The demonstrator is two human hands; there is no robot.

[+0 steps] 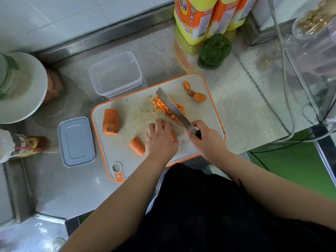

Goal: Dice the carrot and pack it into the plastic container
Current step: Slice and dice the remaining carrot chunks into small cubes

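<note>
On the orange-rimmed cutting board [131, 160] my left hand [161, 139] presses curled fingers down on a carrot strip [173, 135], mostly hidden under it. My right hand [205, 137] grips the handle of a knife [174, 110], whose blade angles up-left beside a pile of diced carrot [163, 107]. A thick carrot chunk [111, 121] lies at the board's left and a smaller piece [137, 146] sits near my left wrist. Carrot end scraps [194, 92] rest at the board's far right corner. The clear plastic container [116, 74] stands empty beyond the board.
The container's grey lid [76, 141] lies left of the board. Yellow-orange bottles [196, 19] and a leafy green vegetable [215, 50] stand at the back. A white bowl [21, 88] and a sauce bottle [21, 145] sit at the left. Cables [289, 99] run along the right.
</note>
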